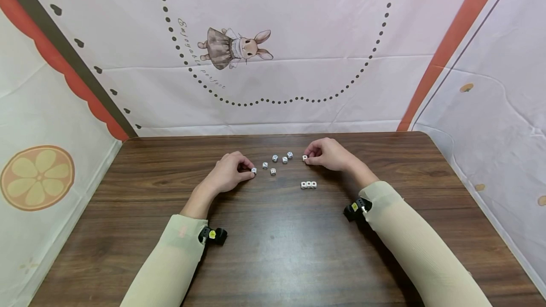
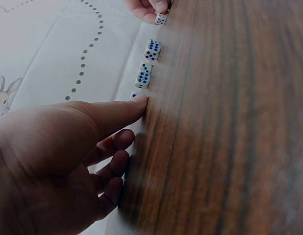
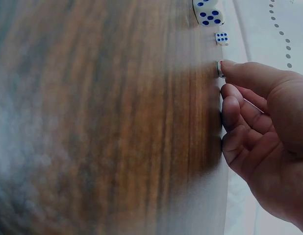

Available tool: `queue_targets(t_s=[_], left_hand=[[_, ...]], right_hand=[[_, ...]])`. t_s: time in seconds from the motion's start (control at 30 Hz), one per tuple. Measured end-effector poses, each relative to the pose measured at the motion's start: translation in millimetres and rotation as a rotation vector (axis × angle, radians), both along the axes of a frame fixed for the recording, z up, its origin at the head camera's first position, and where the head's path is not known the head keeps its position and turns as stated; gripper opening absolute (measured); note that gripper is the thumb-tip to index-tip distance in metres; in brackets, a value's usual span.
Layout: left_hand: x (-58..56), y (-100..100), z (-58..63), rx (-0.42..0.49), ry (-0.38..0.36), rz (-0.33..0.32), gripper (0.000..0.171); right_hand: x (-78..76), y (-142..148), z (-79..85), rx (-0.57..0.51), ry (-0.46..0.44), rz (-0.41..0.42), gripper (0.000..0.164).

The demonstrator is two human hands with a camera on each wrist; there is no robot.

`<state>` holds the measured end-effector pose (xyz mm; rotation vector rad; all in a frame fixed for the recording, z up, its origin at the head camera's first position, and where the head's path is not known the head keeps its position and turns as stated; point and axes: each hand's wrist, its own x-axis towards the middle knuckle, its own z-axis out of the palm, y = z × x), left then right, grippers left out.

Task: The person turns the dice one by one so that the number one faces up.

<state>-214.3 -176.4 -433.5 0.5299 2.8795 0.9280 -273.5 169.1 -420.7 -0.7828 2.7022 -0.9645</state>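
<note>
My left hand (image 1: 231,172) pinches a white die (image 1: 253,170) between thumb and fingers at the left of a loose group of dice. In the left wrist view the thumb covers most of that die (image 2: 135,95). On the other side, my right hand (image 1: 329,154) holds another white die (image 1: 304,158) by thumb and fingertips, a red spot facing up. Only an edge of this die (image 3: 220,69) shows in the right wrist view. Between the hands lie several dice, among them one die (image 1: 273,171) nearest the left fingertips. Three dice in a touching row (image 1: 309,185) sit nearer me.
The dice lie on a dark wood-grain table (image 1: 264,250). A white patterned cloth (image 1: 298,79) hangs behind its far edge and along both sides. Each wrist wears a small black camera, on the left (image 1: 213,235) and right (image 1: 356,209).
</note>
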Motion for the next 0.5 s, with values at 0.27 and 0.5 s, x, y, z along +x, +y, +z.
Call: queue_targets(t_s=[0.27,0.5], left_hand=[[-0.4,0.0,-0.6,-0.001,0.007,-0.003,0.009],[-0.5,-0.3,-0.8,0.0,0.011,-0.006,0.008]], right_hand=[[-0.6,0.3,-1.1,-0.004,0.0,-0.003,0.011],[-1.1,0.8,-1.3,0.0,0.009,-0.002,0.013]])
